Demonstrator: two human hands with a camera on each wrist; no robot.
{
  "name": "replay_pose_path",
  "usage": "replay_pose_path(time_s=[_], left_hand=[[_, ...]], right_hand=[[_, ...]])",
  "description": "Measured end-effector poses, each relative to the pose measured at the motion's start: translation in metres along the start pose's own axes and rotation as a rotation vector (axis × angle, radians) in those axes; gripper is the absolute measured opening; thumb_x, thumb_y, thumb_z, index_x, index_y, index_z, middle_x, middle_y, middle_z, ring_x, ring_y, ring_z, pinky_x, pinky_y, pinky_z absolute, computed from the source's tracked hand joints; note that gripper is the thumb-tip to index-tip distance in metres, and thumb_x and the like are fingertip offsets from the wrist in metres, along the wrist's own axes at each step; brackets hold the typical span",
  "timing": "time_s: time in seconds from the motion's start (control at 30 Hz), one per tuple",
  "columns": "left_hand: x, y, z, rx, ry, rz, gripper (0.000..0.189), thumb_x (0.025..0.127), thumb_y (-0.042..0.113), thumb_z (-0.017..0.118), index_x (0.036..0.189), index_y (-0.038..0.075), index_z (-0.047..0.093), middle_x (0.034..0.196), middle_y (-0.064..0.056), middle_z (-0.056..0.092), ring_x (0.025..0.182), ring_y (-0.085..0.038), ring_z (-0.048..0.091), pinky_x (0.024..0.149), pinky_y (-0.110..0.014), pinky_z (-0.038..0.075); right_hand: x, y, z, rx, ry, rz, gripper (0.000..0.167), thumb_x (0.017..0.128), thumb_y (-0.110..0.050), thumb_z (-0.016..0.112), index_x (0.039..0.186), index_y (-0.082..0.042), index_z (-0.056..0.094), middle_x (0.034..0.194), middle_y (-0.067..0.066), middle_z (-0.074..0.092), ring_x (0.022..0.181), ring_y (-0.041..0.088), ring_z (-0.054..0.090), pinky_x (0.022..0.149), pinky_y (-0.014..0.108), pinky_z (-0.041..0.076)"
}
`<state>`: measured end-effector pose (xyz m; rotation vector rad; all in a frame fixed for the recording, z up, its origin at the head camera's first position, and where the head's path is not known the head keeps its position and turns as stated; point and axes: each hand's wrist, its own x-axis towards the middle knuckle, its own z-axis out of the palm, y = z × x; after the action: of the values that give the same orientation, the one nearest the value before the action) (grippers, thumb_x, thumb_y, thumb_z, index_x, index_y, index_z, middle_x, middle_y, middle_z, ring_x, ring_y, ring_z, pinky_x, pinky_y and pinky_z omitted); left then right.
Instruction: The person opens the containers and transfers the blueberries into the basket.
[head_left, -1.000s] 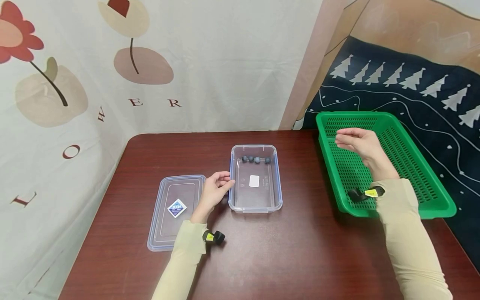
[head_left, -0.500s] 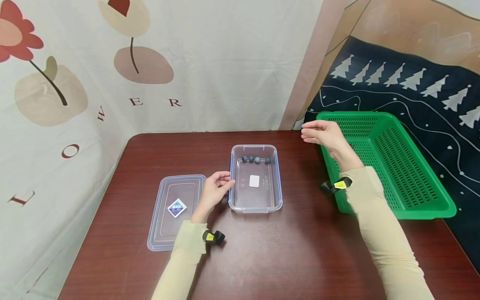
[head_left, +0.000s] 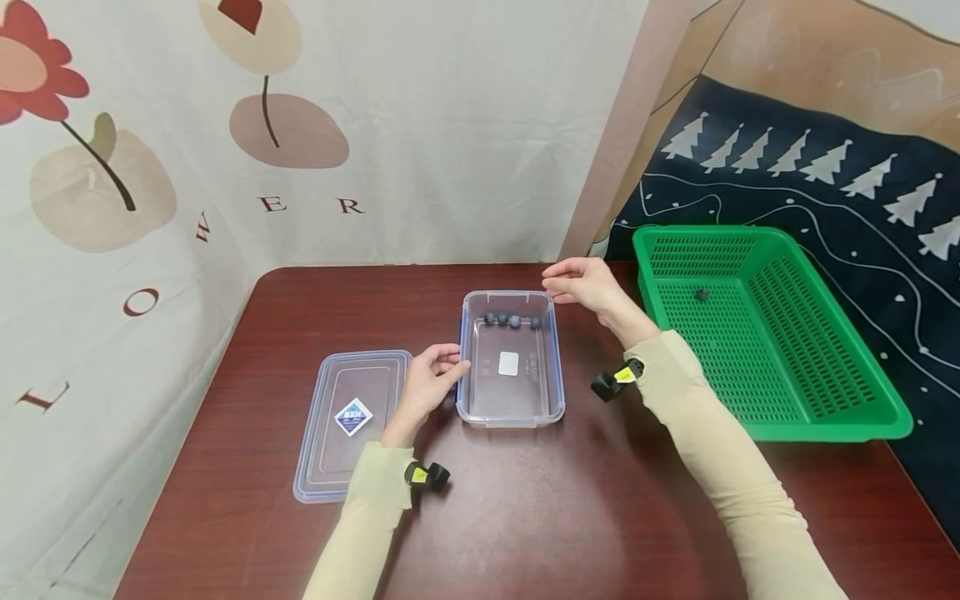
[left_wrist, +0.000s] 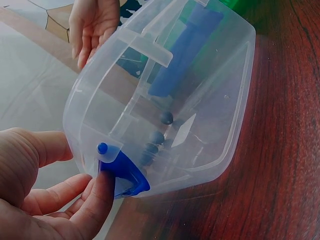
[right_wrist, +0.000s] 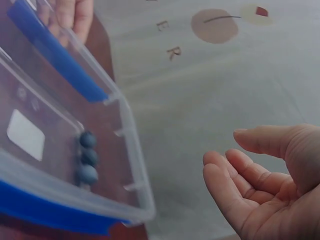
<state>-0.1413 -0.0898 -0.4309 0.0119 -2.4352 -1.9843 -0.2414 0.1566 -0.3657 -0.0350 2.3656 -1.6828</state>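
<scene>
A clear food container [head_left: 495,392] with blue side clasps stands uncovered on the table. Several small dark blue balls, blueberry-like [head_left: 515,320], lie in a row at its far end. My left hand [head_left: 429,383] holds the container's left side; in the left wrist view its fingers are at the blue clasp [left_wrist: 125,175]. Over the container's far right corner hovers my right hand [head_left: 588,287]. Its fingers are loosely bent, and in the right wrist view thumb and fingertips [right_wrist: 212,159] are apart with nothing visible between them.
Left of the container lies its clear lid [head_left: 326,450] with a blue diamond label, partly under the left wrist. A green slotted basket [head_left: 862,421] stands at the right, with one dark ball [head_left: 701,294] inside. A printed curtain [head_left: 450,150] hangs behind the table [head_left: 540,517].
My right hand has moved left from over the green basket to the container's far right corner, uncovering the dark ball in the basket. The left hand and container have stayed put.
</scene>
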Motion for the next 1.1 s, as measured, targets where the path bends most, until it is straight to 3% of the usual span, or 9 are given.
replay_pose_path(time_s=[0.13, 0.27, 0.37, 0.57, 0.83, 1.1], left_hand=[[0.0, -0.001, 0.0, -0.007, -0.008, -0.005, 0.03, 0.082, -0.007, 0.064, 0.109, -0.018, 0.055, 0.097, -0.033, 0.059, 0.079, -0.027, 0.06, 0.062, -0.012, 0.042], [0.001, -0.001, 0.0, -0.001, -0.008, -0.003, 0.03, 0.082, -0.006, 0.064, 0.108, -0.018, 0.056, 0.097, -0.032, 0.06, 0.079, -0.028, 0.06, 0.062, -0.013, 0.042], [0.001, -0.001, 0.0, -0.002, -0.007, -0.003, 0.03, 0.082, -0.006, 0.064, 0.109, -0.018, 0.056, 0.097, -0.032, 0.06, 0.082, -0.033, 0.06, 0.063, -0.012, 0.042], [0.0, 0.0, 0.0, -0.003, -0.008, -0.015, 0.03, 0.083, -0.006, 0.064, 0.109, -0.018, 0.055, 0.098, -0.032, 0.06, 0.084, -0.035, 0.06, 0.063, -0.012, 0.042], [0.001, 0.0, -0.001, -0.014, -0.008, -0.013, 0.031, 0.082, -0.006, 0.065, 0.109, -0.018, 0.055, 0.097, -0.032, 0.06, 0.078, -0.022, 0.06, 0.062, -0.013, 0.042], [0.001, -0.001, -0.001, -0.015, -0.01, -0.012, 0.031, 0.082, -0.006, 0.064, 0.109, -0.018, 0.055, 0.098, -0.032, 0.06, 0.08, -0.028, 0.061, 0.063, -0.012, 0.043]], right_hand=[[0.005, 0.004, 0.015, 0.046, -0.024, 0.001, 0.032, 0.089, -0.006, 0.063, 0.115, 0.011, 0.058, 0.106, 0.027, 0.064, 0.082, 0.022, 0.067, 0.083, 0.037, 0.05], [0.01, 0.007, 0.029, 0.081, -0.042, -0.002, 0.029, 0.088, -0.003, 0.063, 0.113, 0.011, 0.059, 0.106, 0.028, 0.063, 0.096, 0.037, 0.063, 0.085, 0.04, 0.049], [0.013, 0.009, 0.038, 0.095, -0.046, 0.015, 0.028, 0.088, -0.003, 0.063, 0.113, 0.009, 0.06, 0.108, 0.028, 0.063, 0.103, 0.041, 0.059, 0.085, 0.039, 0.049], [0.02, 0.016, 0.055, 0.143, -0.058, 0.034, 0.029, 0.087, -0.001, 0.063, 0.113, 0.011, 0.06, 0.109, 0.028, 0.062, 0.102, 0.037, 0.06, 0.089, 0.042, 0.047], [0.028, 0.022, 0.073, 0.057, -0.102, 0.087, 0.033, 0.087, -0.006, 0.064, 0.117, 0.006, 0.061, 0.116, 0.021, 0.062, 0.108, 0.035, 0.058, 0.091, 0.04, 0.047], [0.033, 0.025, 0.086, 0.028, -0.128, 0.149, 0.034, 0.088, -0.007, 0.064, 0.12, 0.004, 0.06, 0.122, 0.018, 0.059, 0.11, 0.031, 0.058, 0.092, 0.036, 0.046]])
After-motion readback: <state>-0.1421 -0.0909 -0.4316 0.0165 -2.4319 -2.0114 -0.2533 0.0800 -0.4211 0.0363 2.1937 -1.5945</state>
